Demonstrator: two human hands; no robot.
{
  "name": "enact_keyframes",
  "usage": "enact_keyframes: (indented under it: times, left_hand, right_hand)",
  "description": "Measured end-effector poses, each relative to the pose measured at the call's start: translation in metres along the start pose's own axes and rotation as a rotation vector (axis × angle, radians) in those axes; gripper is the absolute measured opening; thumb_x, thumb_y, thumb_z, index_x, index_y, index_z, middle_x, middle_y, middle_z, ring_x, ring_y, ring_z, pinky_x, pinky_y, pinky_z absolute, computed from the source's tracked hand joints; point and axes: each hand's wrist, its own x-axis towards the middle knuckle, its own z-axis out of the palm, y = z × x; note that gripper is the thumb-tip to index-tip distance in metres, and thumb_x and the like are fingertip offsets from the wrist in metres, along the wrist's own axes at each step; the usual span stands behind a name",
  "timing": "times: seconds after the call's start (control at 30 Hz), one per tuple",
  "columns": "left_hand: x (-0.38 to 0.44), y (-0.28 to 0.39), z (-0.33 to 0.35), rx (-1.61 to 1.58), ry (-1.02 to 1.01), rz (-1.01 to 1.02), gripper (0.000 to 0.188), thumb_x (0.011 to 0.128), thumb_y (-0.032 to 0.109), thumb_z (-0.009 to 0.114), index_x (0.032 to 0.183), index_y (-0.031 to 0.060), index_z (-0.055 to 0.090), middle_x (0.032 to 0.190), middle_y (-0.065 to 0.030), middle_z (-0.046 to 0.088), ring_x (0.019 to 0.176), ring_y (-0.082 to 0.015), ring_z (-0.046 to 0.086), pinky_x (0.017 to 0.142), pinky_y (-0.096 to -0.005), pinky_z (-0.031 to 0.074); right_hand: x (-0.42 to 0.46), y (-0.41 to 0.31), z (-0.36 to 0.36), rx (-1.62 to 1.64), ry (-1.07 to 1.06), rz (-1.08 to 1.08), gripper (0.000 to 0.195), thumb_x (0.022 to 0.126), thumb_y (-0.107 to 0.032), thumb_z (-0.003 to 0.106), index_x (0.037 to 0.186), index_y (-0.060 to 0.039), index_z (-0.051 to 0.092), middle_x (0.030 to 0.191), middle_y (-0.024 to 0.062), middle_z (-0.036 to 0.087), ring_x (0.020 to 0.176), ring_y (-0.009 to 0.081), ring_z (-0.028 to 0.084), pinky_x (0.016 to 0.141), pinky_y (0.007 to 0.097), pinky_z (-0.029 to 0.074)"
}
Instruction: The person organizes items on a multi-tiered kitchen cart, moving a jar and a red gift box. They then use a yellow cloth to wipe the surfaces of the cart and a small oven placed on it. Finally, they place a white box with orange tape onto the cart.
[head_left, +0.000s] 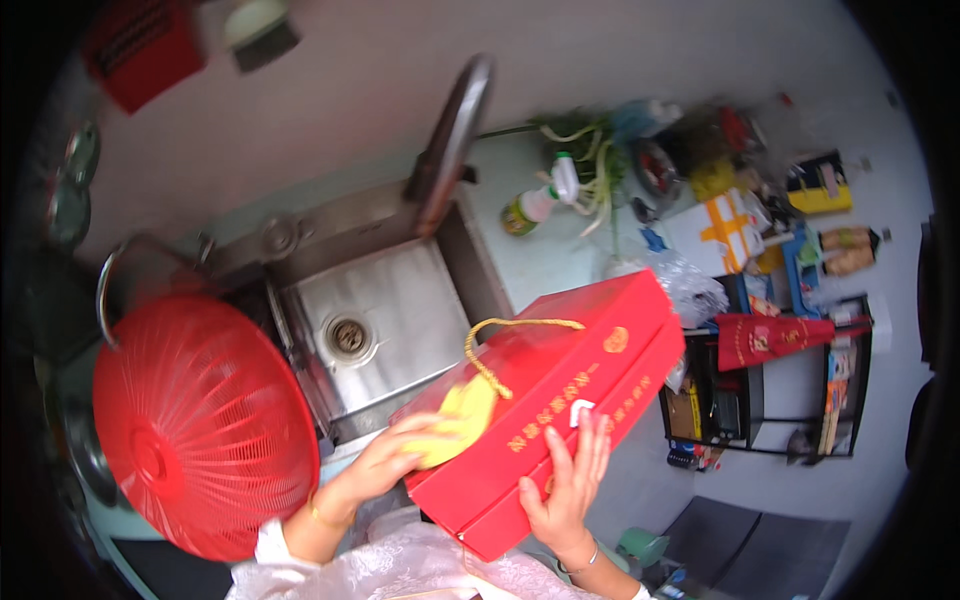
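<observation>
A red gift box (529, 450) with gold writing and a twisted gold cord handle (480, 345) is tilted in front of me, beside the sink. My left hand (397, 450) presses a yellow cloth (461, 424) against the box's upper face, near one end of the cord. Spread over the writing-bearing side, the fingers of my right hand (566, 480) steady the box close to a small white sticker (580, 413). What supports the box underneath is hidden.
A stainless steel sink (420, 300) lies beyond the box, under a blurred faucet (454, 142). An overturned red plastic colander (202, 427) stands at left. On the counter are a spray bottle (540, 199), leafy greens (596, 165) and a taped white box (712, 232); a black shelf (757, 420) stands at right.
</observation>
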Motion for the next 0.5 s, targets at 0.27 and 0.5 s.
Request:
enact_keyframes:
  times: [0.27,0.5]
  left_hand:
    - [-0.117,-0.052,0.035,0.317,0.794,-0.214,0.063,0.075,0.014,0.069,0.127,-0.0018,0.037,0.109,-0.013,0.052,0.093,-0.0202,0.055,0.08,-0.0318,0.046]
    - [-0.086,-0.097,0.07,0.931,0.232,-0.292,0.102,0.058,0.018,0.084,0.138,0.0013,0.023,0.135,-0.0196,0.027,0.104,-0.0292,0.053,0.089,-0.0343,0.044]
  right_hand:
    - [0.04,0.176,-0.002,0.825,0.611,0.254,0.047,0.095,-0.024,0.045,0.135,-0.0013,0.033,0.143,0.0138,0.031,0.133,0.0244,0.031,0.108,0.0372,0.026]
    - [0.119,0.286,0.042,1.319,0.126,0.267,0.054,0.093,-0.054,0.037,0.121,-0.0114,0.056,0.113,0.0017,0.06,0.1,0.0135,0.054,0.089,0.0328,0.04]
